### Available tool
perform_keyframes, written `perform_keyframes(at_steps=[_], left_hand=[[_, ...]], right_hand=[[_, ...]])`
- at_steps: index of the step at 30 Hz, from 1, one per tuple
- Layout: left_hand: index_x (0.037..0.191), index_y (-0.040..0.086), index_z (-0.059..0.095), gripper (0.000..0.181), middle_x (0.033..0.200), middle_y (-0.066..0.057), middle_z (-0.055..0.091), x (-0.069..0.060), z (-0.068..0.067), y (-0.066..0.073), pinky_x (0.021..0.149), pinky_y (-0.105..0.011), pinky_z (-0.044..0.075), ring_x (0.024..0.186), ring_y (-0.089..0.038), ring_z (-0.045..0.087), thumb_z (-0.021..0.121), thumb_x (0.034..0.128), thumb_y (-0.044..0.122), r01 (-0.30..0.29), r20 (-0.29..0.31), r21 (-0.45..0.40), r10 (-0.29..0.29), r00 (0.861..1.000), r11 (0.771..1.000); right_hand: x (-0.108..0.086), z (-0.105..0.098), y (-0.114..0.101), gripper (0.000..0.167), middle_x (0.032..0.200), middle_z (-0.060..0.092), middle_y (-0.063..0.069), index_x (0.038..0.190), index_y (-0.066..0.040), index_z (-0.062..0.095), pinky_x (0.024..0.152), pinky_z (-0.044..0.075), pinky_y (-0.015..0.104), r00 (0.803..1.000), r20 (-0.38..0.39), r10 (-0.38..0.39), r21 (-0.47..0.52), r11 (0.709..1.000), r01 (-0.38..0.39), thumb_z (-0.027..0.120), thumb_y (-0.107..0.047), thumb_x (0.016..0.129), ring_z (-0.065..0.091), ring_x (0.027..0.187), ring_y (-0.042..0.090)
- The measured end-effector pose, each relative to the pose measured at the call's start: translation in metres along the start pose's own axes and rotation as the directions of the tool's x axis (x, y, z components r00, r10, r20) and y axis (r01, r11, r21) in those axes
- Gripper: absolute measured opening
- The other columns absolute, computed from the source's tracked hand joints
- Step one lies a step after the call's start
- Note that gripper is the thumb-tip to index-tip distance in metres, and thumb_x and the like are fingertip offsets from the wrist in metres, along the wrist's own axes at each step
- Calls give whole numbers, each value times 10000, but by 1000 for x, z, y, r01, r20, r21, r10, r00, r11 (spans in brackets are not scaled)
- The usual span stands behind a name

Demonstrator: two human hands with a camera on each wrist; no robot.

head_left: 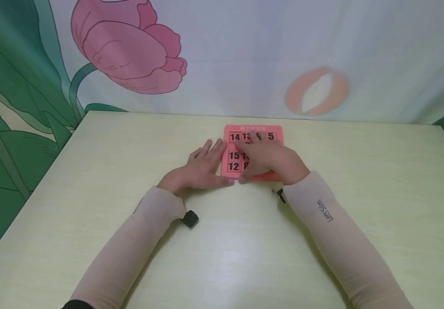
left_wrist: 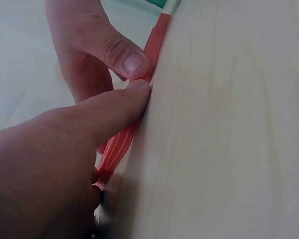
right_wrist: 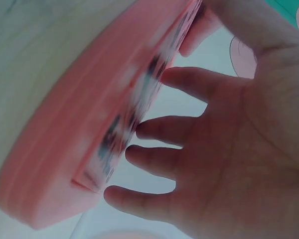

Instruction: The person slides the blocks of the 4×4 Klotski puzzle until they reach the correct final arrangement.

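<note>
A pink number slide puzzle (head_left: pixel 225 159) lies flat on the table, its square tiles printed with black numbers such as 14, 15 and 12. Beside its left edge rests my left hand (head_left: pixel 199 168), fingers straight, with the thumb laid along the near edge. In the left wrist view, that thumb touches the puzzle's side (left_wrist: pixel 122 142), close to the right thumb. My right hand (head_left: pixel 271 158) is spread over the tiles and hides many of them. The right wrist view shows its fingertips at the tile faces (right_wrist: pixel 109 142), fingers extended; exact contact is hard to tell.
The pale wooden table (head_left: pixel 222 253) reaches back to a hanging cloth (head_left: pixel 237 56) printed with flowers and leaves. Long beige sleeves cover both forearms. A small black piece (head_left: pixel 190 219) sticks out at the left cuff, another (head_left: pixel 281 196) at the right cuff.
</note>
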State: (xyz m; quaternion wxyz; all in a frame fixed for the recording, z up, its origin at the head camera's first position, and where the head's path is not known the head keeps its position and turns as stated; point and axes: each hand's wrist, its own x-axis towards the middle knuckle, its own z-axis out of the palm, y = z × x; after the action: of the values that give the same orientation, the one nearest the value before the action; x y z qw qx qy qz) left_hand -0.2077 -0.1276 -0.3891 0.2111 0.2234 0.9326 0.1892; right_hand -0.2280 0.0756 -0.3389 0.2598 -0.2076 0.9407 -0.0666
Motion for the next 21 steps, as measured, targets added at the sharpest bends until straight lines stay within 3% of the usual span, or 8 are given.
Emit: perform_keyframes(at_steps=[8, 13, 17, 21], left_hand=[[1626, 150, -70, 1090, 1689, -21, -112, 0, -1, 0, 1204, -502, -29, 1517, -255, -185, 576, 914, 663, -9, -1, 21, 9, 1000, 1000], [1630, 157, -56, 1082, 1690, -12, -105, 0, -1, 1, 1204, -510, -26, 1515, -252, -192, 590, 912, 645, -6, -1, 8, 6, 1000, 1000], [1631, 163, -53, 1084, 1690, -6, -101, 1, 0, 0, 1204, -509, -27, 1516, -247, -191, 595, 908, 646, -3, -1, 8, 3, 1000, 1000], [1631, 170, -52, 1086, 1690, -2, -100, 1, 0, -1, 1204, -505, -29, 1515, -241, -194, 600, 904, 646, -3, -4, 4, 3, 1000, 1000]], right_hand=[[3, 4, 2, 1109, 1661, -91, 220, 1643, -227, 122, 1147, 58, 687, 1000, 9, 20, -23, 1000, -20, 766, -587, 815, -107, 1503, 440], [2, 4, -2, 1097, 1663, -48, 231, 1637, -195, 186, 1146, 101, 685, 999, -35, -1, -39, 999, 0, 805, -546, 802, -61, 1507, 450], [1, 5, -7, 1007, 1663, 34, 238, 1596, -125, 284, 1141, 149, 678, 996, -58, -65, -41, 997, 62, 826, -465, 818, -1, 1514, 437], [0, 6, -12, 734, 1654, 105, 245, 1438, -104, 451, 1132, 151, 690, 994, -54, -100, -34, 995, 99, 813, -370, 857, 37, 1513, 437]])
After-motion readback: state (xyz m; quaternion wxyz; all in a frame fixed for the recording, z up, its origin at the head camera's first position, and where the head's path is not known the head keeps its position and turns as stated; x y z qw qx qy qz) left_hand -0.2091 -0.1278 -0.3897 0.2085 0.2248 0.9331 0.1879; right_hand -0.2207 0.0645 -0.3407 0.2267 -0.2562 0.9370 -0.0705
